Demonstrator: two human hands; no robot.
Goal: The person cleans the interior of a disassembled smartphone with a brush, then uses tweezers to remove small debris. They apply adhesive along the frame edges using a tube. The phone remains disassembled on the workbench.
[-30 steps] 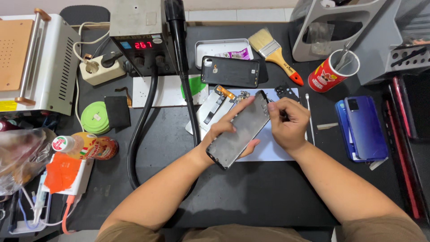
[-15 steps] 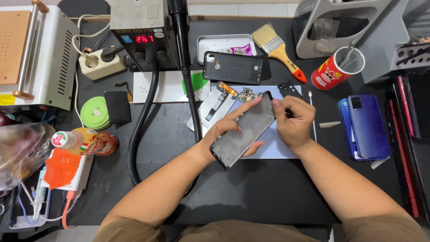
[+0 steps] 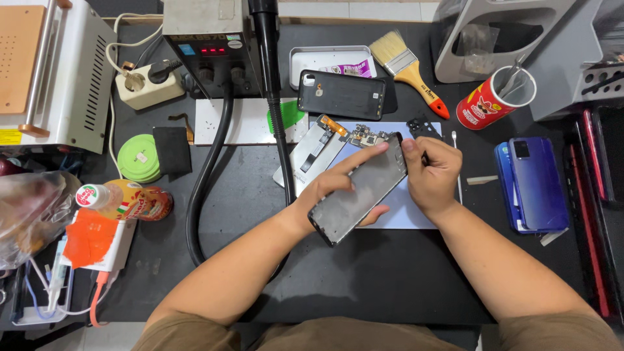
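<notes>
The person is holding a dark phone screen panel [image 3: 359,190] tilted above the black bench [image 3: 390,279], over a pale blue mat [image 3: 406,214]; the left hand [image 3: 338,188] is cradling the panel from beneath, its grip closed around the panel with the thumb showing under the lower edge and the forefinger lying stretched across the glass toward the top corner; the right hand [image 3: 432,172] is pinching that top corner, its grip pressed together on the panel's edge, and a thin dark tool seems to be sitting in the fingers, though it is too small to tell for certain.

Just behind the panel, an opened phone body [image 3: 312,153] with its circuit parts showing is lying on the mat's far end; beyond it a black back cover [image 3: 341,94] is resting against a shallow metal tray [image 3: 328,55]; a yellow-handled paintbrush [image 3: 406,68] is lying beside the tray; a red tube can [image 3: 491,101] holding tweezers is standing to the right; a blue phone [image 3: 536,182] is lying well apart on the right side; a hot-air station [image 3: 208,42] with its black hose [image 3: 208,175] is standing at the far edge; a green tape roll [image 3: 138,158] is lying to the left.
</notes>
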